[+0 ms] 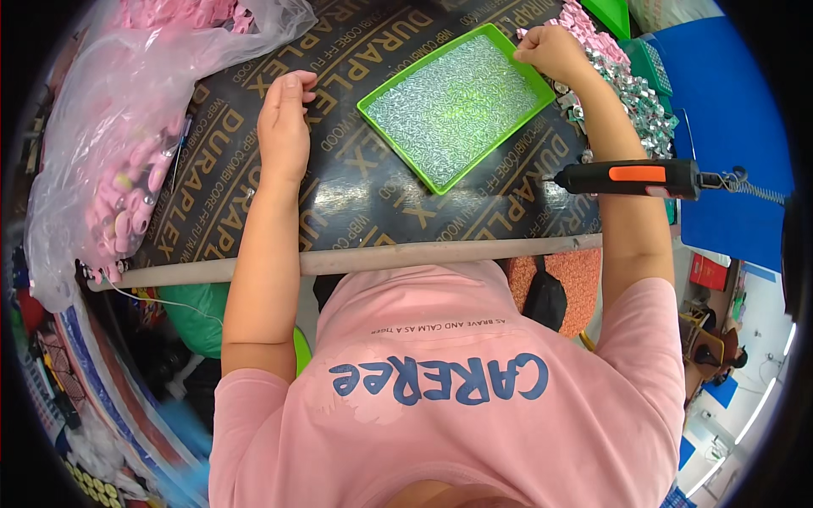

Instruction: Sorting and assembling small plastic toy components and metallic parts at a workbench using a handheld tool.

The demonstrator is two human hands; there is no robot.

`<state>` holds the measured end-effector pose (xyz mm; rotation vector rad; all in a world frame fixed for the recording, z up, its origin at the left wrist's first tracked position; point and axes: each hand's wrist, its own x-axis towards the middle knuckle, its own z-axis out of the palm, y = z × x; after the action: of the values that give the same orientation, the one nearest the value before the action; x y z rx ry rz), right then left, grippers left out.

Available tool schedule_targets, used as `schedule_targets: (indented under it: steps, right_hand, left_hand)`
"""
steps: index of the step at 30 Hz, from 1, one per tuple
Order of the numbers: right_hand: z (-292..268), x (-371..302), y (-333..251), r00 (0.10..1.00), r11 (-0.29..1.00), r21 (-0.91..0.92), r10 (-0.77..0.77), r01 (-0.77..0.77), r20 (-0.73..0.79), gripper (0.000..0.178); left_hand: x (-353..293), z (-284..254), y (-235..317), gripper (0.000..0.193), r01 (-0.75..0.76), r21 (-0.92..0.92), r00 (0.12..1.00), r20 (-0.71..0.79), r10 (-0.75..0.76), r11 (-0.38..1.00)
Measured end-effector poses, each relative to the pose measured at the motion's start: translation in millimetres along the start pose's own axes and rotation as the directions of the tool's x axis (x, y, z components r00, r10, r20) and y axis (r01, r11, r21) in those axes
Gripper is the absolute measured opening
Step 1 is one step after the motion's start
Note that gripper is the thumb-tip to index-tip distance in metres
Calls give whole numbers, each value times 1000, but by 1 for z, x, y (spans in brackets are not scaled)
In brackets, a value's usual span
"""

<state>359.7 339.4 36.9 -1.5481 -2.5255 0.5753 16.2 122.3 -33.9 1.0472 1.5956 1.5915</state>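
Observation:
My left hand (286, 123) is raised over the dark board tabletop, left of a green tray (405, 167). Its fingers are curled in toward the palm, which hides anything they hold. Past the tray's far right corner, my right hand (555, 55) has thumb and fingers pinched together, close to a heap of small pink parts (589, 34). What sits in that pinch is too small to name. Many small silvery screws (457, 106) fill the tray. Below the right hand lies a pile of shiny metal and clear pieces (631, 102).
An electric screwdriver (631, 178), black and orange, hangs from a coiled spring (754, 188) above my right forearm. A clear plastic bag (80, 161) with pink parts covers the left edge. A green basket (650, 63) and a blue panel (732, 127) stand at right.

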Motion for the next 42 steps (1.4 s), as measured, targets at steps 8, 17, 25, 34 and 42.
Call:
schedule_targets:
  steps: [8, 17, 25, 34, 42]
  right_hand:
    - [-6, -7, -4, 996, 999, 21, 38, -40, 86, 16]
    - [20, -30, 9, 993, 990, 72, -119, 119, -15, 29]
    - [35, -54, -11, 981, 980, 19, -196, 196, -3, 35]
    - [57, -67, -7, 982, 920, 351, -133, 173, -135, 34]
    - [82, -62, -37, 983, 727, 671, -33, 147, -179, 33]
  left_hand:
    - [0, 0, 0, 42, -14, 13, 1000, 21, 13, 1000]
    - [3, 0, -2, 41, -19, -10, 999, 28, 20, 1000]
    - [1, -3, -2, 41, -12, -38, 999, -35, 11, 999]
    - [-24, 0, 64, 71, 18, -45, 1000, -3, -18, 999]
    - [-23, 10, 115, 76, -115, 43, 980, 169, 106, 992]
